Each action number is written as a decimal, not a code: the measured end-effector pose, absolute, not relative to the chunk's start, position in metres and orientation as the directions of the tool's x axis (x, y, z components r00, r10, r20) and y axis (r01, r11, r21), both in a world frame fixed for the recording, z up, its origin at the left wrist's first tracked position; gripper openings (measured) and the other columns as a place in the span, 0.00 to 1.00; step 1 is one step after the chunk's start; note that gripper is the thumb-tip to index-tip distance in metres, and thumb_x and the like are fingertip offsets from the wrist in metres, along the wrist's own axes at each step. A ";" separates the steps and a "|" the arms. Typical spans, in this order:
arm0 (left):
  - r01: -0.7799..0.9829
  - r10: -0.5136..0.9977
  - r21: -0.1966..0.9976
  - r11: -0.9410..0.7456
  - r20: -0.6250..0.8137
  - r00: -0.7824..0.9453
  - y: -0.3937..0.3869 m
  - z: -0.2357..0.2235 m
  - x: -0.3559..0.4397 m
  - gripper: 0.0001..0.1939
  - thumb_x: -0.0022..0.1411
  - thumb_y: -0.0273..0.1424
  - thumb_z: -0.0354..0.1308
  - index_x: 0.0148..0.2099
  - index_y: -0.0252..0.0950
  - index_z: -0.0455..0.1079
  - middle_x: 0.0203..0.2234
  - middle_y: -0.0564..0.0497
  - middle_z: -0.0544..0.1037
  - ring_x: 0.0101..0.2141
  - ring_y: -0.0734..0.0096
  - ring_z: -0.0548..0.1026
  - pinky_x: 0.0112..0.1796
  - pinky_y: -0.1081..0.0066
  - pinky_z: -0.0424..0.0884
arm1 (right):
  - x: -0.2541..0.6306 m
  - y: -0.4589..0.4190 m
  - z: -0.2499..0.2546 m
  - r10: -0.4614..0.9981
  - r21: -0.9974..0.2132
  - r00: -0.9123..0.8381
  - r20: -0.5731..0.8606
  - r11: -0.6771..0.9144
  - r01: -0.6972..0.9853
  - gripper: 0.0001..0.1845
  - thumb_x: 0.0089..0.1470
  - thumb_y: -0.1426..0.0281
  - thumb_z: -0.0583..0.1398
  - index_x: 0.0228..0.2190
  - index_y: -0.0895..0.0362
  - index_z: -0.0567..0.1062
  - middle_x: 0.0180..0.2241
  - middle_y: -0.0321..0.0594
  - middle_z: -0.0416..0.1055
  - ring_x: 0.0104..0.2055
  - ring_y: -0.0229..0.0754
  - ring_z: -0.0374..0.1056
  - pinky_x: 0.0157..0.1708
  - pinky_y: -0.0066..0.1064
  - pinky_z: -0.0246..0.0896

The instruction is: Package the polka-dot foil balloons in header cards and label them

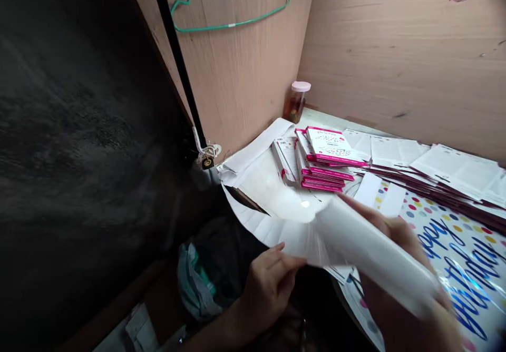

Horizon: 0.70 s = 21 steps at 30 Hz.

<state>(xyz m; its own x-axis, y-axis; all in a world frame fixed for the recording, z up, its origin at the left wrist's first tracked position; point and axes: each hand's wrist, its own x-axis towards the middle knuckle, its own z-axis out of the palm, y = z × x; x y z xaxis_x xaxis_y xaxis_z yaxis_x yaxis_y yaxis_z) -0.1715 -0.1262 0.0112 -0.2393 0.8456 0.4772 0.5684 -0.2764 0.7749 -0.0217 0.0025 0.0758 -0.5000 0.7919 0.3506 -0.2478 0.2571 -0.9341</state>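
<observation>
Right of the frame's centre, your table (259, 186) carries a jar (297, 101), packets (330, 144), leaflets (446, 165) and a dotted sheet (443, 241).

This seems to be a cramped, makeshift work corner in a home or small workshop; which of the two cannot be told. Bare pinkish-brown wood-grain panels (395, 46) box in a pale tabletop (322, 120), and a thin green clothes hanger (253, 21) hangs on one. Piled white packets with magenta edges (326, 157), overlapping rows of white printed leaflets (446, 167) and a glossy dotted sheet with blue birthday lettering (462, 267) suggest handwork with printed party goods. A clear pink-lidded jar (297, 101) looks more domestic.
</observation>
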 end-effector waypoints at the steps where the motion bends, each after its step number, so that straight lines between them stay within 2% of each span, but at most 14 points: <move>1: 0.432 0.859 0.872 -0.228 0.390 -0.333 -0.126 0.016 -0.173 0.12 0.69 0.24 0.50 0.48 0.39 0.72 0.33 0.50 0.79 0.35 0.70 0.79 0.47 0.65 0.74 | -0.036 0.007 0.076 0.792 -0.937 -0.521 0.319 0.183 -0.296 0.20 0.54 0.46 0.58 0.42 0.45 0.69 0.60 0.40 0.63 0.59 0.57 0.63 0.50 0.48 0.64; 3: 0.183 0.868 0.970 -0.163 0.229 -0.440 -0.129 0.022 -0.179 0.10 0.70 0.29 0.50 0.48 0.37 0.72 0.33 0.49 0.78 0.35 0.69 0.79 0.41 0.68 0.76 | -0.061 0.014 0.067 0.789 -0.942 -0.570 0.229 0.034 -0.333 0.27 0.50 0.39 0.57 0.40 0.46 0.67 0.59 0.40 0.64 0.59 0.57 0.63 0.53 0.51 0.61; 5: 0.047 0.894 0.985 -0.167 0.171 -0.414 -0.131 0.018 -0.188 0.14 0.69 0.33 0.52 0.55 0.37 0.68 0.43 0.45 0.76 0.46 0.63 0.77 0.48 0.64 0.73 | -0.079 0.013 0.046 0.757 -0.956 -0.643 0.117 -0.090 -0.280 0.26 0.54 0.40 0.52 0.41 0.46 0.67 0.58 0.41 0.64 0.57 0.54 0.65 0.54 0.52 0.59; 7: 0.013 0.915 0.978 -0.206 0.198 -0.351 -0.127 0.005 -0.196 0.22 0.67 0.37 0.55 0.61 0.38 0.63 0.53 0.42 0.70 0.56 0.56 0.69 0.58 0.58 0.64 | -0.090 0.002 0.024 0.681 -0.970 -0.731 0.056 -0.136 -0.201 0.25 0.60 0.44 0.48 0.46 0.47 0.68 0.58 0.43 0.64 0.58 0.51 0.63 0.58 0.50 0.55; 9: 0.018 0.905 0.977 -0.211 0.202 -0.373 -0.118 -0.013 -0.202 0.25 0.66 0.41 0.54 0.62 0.38 0.60 0.56 0.41 0.67 0.58 0.54 0.65 0.59 0.56 0.61 | -0.097 -0.015 0.009 0.618 -0.982 -0.783 0.066 -0.098 -0.159 0.26 0.63 0.47 0.45 0.52 0.48 0.67 0.59 0.43 0.63 0.62 0.48 0.59 0.62 0.47 0.49; 11: 0.025 0.848 0.987 -0.158 0.148 -0.508 -0.106 -0.032 -0.208 0.22 0.68 0.43 0.50 0.59 0.38 0.62 0.53 0.42 0.69 0.55 0.56 0.67 0.56 0.57 0.64 | -0.103 -0.030 0.002 0.596 -0.992 -0.799 0.083 -0.028 -0.124 0.24 0.65 0.51 0.46 0.54 0.49 0.66 0.59 0.42 0.62 0.64 0.45 0.55 0.65 0.43 0.44; 14: 0.078 0.691 0.996 -0.034 0.080 -0.718 -0.092 -0.054 -0.220 0.19 0.67 0.44 0.49 0.52 0.38 0.64 0.49 0.43 0.69 0.47 0.61 0.71 0.48 0.60 0.69 | -0.107 -0.038 -0.004 0.624 -0.994 -0.774 0.108 0.075 -0.078 0.21 0.65 0.54 0.50 0.52 0.51 0.68 0.56 0.43 0.65 0.61 0.45 0.58 0.63 0.39 0.49; 16: 0.250 0.584 0.968 0.030 0.186 -0.790 -0.089 -0.063 -0.232 0.17 0.66 0.43 0.53 0.50 0.38 0.64 0.48 0.44 0.67 0.45 0.62 0.71 0.47 0.60 0.69 | -0.108 -0.034 -0.011 0.661 -0.989 -0.739 0.130 0.139 -0.049 0.18 0.64 0.56 0.53 0.49 0.51 0.69 0.52 0.43 0.67 0.56 0.45 0.63 0.58 0.38 0.56; 19: 0.538 0.333 0.834 0.121 0.477 -0.814 -0.094 -0.072 -0.257 0.20 0.62 0.40 0.59 0.52 0.38 0.60 0.50 0.43 0.64 0.50 0.58 0.66 0.53 0.54 0.65 | -0.104 -0.026 -0.020 0.695 -0.979 -0.703 0.153 0.204 -0.011 0.13 0.63 0.58 0.55 0.44 0.52 0.71 0.46 0.42 0.68 0.50 0.44 0.66 0.51 0.35 0.62; 21: 0.564 0.202 0.807 0.176 0.532 -0.823 -0.099 -0.080 -0.276 0.25 0.60 0.41 0.61 0.53 0.38 0.56 0.51 0.42 0.62 0.52 0.55 0.65 0.55 0.51 0.63 | -0.102 -0.024 -0.023 0.704 -0.973 -0.693 0.157 0.229 0.012 0.11 0.63 0.59 0.55 0.41 0.52 0.72 0.44 0.42 0.68 0.47 0.43 0.67 0.47 0.34 0.63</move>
